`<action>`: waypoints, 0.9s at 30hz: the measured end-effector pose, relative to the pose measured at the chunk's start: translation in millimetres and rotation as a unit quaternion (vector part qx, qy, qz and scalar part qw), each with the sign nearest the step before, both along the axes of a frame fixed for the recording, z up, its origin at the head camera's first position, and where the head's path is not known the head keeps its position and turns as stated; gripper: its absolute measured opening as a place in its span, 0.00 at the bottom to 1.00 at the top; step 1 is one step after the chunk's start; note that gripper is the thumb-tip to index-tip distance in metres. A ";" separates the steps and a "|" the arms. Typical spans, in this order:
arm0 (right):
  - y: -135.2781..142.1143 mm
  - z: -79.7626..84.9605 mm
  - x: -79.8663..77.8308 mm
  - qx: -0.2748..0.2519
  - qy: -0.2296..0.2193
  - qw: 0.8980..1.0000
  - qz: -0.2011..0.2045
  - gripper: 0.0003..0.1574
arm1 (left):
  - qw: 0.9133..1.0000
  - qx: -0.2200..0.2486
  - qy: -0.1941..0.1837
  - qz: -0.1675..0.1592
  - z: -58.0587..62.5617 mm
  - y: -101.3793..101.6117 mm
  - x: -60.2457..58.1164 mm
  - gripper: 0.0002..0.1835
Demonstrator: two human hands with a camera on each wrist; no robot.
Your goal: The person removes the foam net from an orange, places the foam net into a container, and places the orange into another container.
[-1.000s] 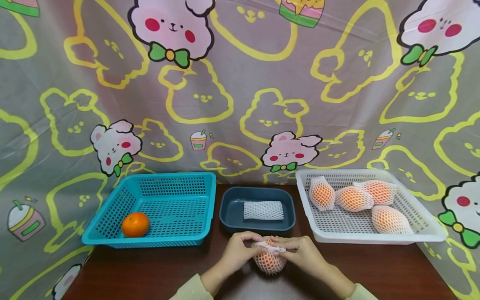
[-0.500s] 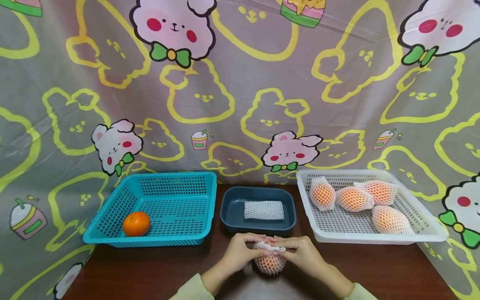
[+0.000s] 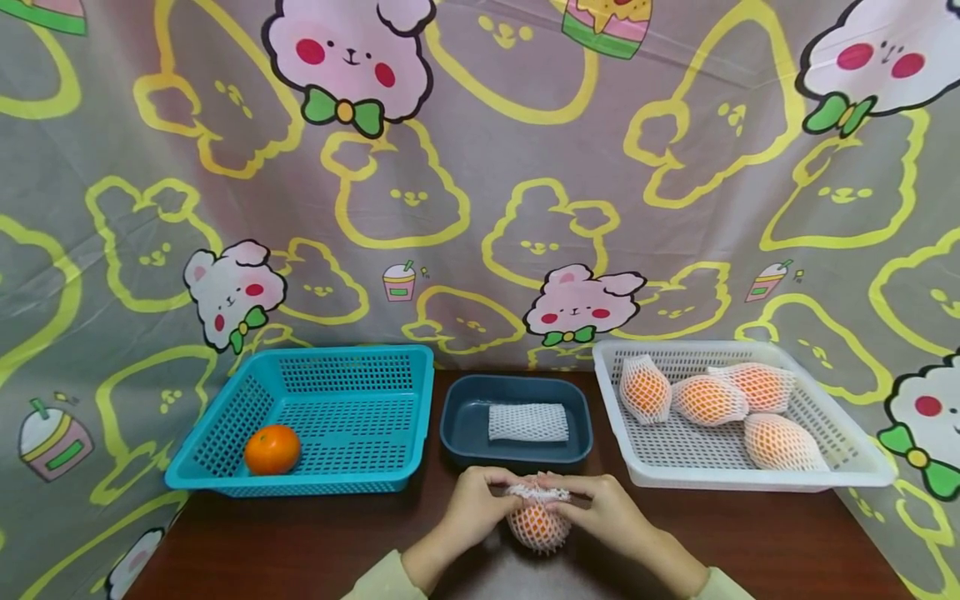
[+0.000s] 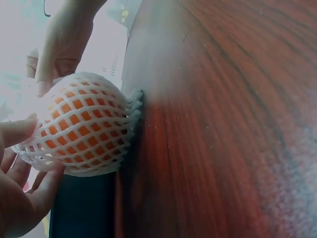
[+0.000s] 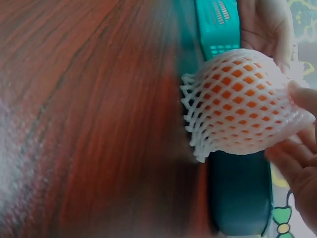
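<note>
Two bare hands pinch the top of a white foam net (image 5: 247,141) around a wrapped orange (image 3: 538,527) at the near middle of a dark red-brown table (image 3: 262,537). The left hand (image 3: 476,504), at 10 o'clock from the fruit, has its thumb on the near side and bent fingers on the far side, the gap between them narrow and filled by the bunched net. The right hand (image 3: 609,507), at 3 o'clock, mirrors that grip, thumb and fingers close together on the net's other edge, the two sets of fingertips nearly meeting over the fruit. The wrist views show the net's ragged lower end facing the tabletop, orange skin bright through its diamond holes. At 12 o'clock from the fruit, just beyond the hands, a navy tray (image 3: 517,457) holds a flat white net sleeve (image 3: 528,422). At 10 o'clock, farther out, a teal basket (image 3: 315,486) carries one bare orange (image 3: 272,450) toward its 8 o'clock corner. At 2 o'clock, a white basket (image 3: 750,477) holds four netted fruits (image 3: 708,398), three grouped from its 10 to 1 o'clock, one toward 4. A cartoon-printed backdrop (image 3: 480,133) hangs behind, and pale yellow cuffs (image 3: 386,579) circle the forearms.
</note>
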State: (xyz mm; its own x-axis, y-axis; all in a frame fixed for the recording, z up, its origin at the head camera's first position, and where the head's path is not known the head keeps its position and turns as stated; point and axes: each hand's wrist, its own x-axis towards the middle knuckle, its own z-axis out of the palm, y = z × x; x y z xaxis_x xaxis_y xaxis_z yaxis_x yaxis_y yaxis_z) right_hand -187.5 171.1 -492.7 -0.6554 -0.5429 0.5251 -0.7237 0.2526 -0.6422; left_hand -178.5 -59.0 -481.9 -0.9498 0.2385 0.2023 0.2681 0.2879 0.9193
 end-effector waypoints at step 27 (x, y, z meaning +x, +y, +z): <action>-7.4 -3.5 1.0 -0.025 0.037 0.998 -0.032 0.18 | 0.998 -0.007 -0.016 -0.062 -0.9 -6.5 -2.6 0.21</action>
